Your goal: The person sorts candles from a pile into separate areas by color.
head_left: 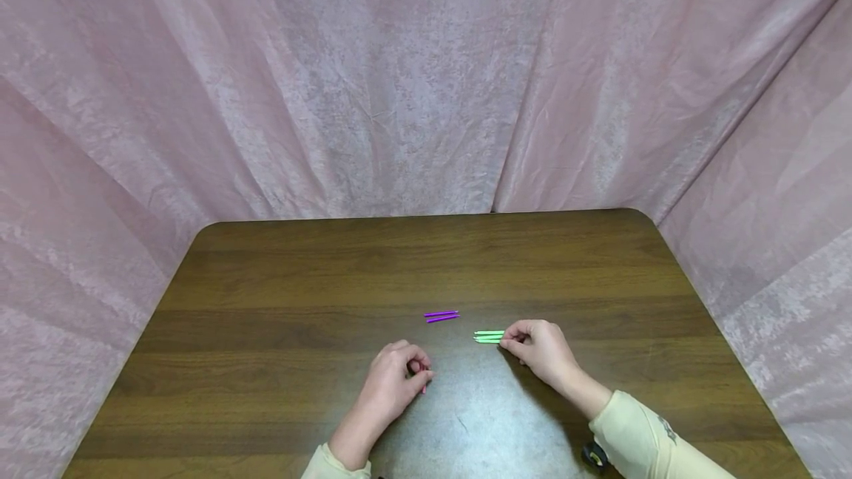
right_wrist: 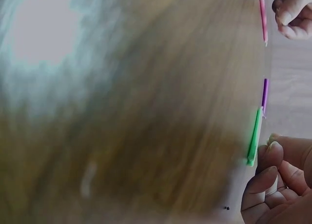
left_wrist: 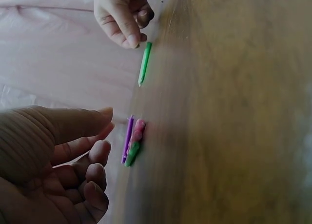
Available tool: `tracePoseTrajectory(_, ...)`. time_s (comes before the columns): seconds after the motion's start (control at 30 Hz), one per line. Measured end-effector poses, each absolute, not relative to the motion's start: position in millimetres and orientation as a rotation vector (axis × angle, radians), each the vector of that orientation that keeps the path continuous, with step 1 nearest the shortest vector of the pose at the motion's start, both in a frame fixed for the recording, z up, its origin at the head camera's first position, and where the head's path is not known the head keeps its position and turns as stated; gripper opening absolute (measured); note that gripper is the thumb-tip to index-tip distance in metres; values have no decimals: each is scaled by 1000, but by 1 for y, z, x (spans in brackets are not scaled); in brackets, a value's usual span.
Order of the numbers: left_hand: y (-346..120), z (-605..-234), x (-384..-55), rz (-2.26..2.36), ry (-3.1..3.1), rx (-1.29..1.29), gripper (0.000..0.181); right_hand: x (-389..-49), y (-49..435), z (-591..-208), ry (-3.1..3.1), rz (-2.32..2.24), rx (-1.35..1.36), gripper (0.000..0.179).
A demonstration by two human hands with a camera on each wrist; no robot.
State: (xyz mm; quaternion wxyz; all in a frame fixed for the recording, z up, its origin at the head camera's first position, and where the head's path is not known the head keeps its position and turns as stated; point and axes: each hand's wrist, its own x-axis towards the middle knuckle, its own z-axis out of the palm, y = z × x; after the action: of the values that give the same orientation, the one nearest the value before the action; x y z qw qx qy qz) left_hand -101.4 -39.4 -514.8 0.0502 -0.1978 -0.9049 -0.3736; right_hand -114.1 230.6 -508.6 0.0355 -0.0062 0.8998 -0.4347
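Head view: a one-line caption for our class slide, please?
Right hand at green sticks, left hand nearby, two purple sticks behind, on a wooden table.

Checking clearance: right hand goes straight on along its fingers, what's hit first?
Likely the green sticks, lying right at the fingertips of the right hand. Depth is unclear, so they may already be touching.

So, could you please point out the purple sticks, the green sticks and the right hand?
Purple sticks (head_left: 441,313), head view: middle of the upper stick.
Green sticks (head_left: 489,341), head view: uncovered part, lower stick.
Right hand (head_left: 542,351), head view: back of it.
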Motion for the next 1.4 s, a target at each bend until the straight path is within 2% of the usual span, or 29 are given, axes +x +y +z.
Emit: tracePoseTrajectory(1.4,-58,-514,-114,-1249,-2832,-491,18,-101,207,-507,2627,-1450,-225,5)
